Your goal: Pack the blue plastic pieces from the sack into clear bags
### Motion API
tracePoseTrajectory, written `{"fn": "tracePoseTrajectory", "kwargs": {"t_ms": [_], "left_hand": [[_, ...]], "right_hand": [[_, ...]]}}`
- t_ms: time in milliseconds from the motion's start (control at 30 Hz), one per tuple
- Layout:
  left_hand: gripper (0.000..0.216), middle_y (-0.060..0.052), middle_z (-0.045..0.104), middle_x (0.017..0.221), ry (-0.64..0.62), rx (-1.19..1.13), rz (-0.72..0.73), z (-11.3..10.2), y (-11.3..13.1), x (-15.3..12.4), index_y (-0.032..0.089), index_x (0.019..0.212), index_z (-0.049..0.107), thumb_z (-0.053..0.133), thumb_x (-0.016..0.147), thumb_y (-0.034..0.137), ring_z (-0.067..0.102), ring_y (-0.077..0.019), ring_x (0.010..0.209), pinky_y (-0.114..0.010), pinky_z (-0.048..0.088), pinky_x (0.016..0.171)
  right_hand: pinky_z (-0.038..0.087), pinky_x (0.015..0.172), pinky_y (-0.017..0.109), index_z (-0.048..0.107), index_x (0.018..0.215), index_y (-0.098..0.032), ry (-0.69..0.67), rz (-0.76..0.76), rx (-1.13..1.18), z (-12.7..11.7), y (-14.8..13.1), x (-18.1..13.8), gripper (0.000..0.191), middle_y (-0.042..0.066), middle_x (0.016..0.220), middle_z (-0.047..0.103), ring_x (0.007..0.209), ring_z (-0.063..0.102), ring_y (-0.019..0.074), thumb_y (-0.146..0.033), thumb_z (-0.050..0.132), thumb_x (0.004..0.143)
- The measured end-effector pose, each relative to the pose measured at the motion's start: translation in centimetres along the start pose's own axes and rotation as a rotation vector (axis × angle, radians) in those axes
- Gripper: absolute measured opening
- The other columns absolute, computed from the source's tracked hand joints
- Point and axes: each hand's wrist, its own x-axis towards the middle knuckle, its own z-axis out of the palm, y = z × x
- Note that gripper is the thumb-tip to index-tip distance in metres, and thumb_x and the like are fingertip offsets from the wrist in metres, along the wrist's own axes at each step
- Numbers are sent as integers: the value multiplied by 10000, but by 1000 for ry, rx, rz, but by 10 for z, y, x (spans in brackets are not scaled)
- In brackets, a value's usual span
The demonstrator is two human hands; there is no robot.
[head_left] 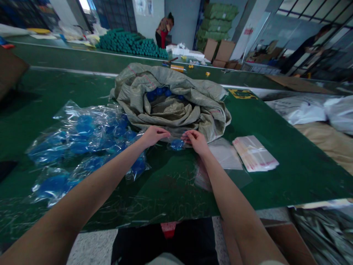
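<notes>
A clear plastic bag with a blue item (177,144) inside hangs between my two hands, just in front of a woven sack. My left hand (154,135) pinches the bag's upper left edge, fingers closed. At the upper right edge, my right hand (196,140) grips it with fingertips pressed together. The open grey-green woven sack (204,88) has its rim rolled down, and blue round pieces (161,94) show inside. To the left lies a pile of clear bags with blue items (84,127). Loose flat clear bags (224,154) lie by my right forearm.
A banded stack of clear bags (255,152) lies to the right on the green table (298,173). Behind are a pile of green rolls (129,43), an orange tape roll (178,68) and cardboard boxes (224,50). Two other people stand farther back.
</notes>
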Motion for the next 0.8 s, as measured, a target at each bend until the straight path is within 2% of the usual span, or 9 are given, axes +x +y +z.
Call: {"fn": "tracePoseTrajectory", "kwargs": {"t_ms": [167, 233, 400, 600, 800], "left_hand": [[415, -61, 771, 964, 4, -78, 39, 1, -10, 2, 162, 1064, 763, 734, 734, 411, 671, -197, 849, -300, 509, 822], [418, -65, 767, 1009, 14, -58, 29, 0, -13, 2, 174, 1069, 765, 745, 727, 414, 677, -209, 888, -318, 508, 863], [382, -74, 773, 965, 0, -24, 34, -2, -15, 0, 176, 976, 791, 729, 734, 465, 690, -218, 859, -329, 520, 846], [317, -61, 773, 937, -4, 77, 108, -4, -14, -4, 182, 971, 791, 673, 784, 409, 684, -197, 812, -305, 521, 803], [292, -56, 771, 945, -7, 139, 181, -4, -13, -7, 181, 968, 787, 647, 803, 377, 682, -187, 796, -290, 522, 774]], "right_hand": [[601, 759, 307, 645, 974, -221, -41, -41, 9, -3, 0, -2, 413, 29, 954, 734, 862, 726, 180, -469, 801, 683], [599, 778, 325, 652, 948, -221, -47, -48, 15, -5, 1, -3, 403, 24, 908, 739, 842, 727, 185, -456, 816, 664], [583, 856, 382, 693, 840, -209, -52, -62, -59, -9, 0, -4, 273, 46, 875, 750, 873, 720, 211, -424, 785, 701], [534, 919, 376, 732, 728, -211, -104, -246, -211, -14, -7, -7, 28, 48, 932, 751, 931, 689, 199, -226, 707, 729], [531, 887, 363, 743, 718, -221, -139, -308, -281, -18, -8, -7, 93, 48, 935, 747, 906, 685, 189, -192, 658, 746]]}}
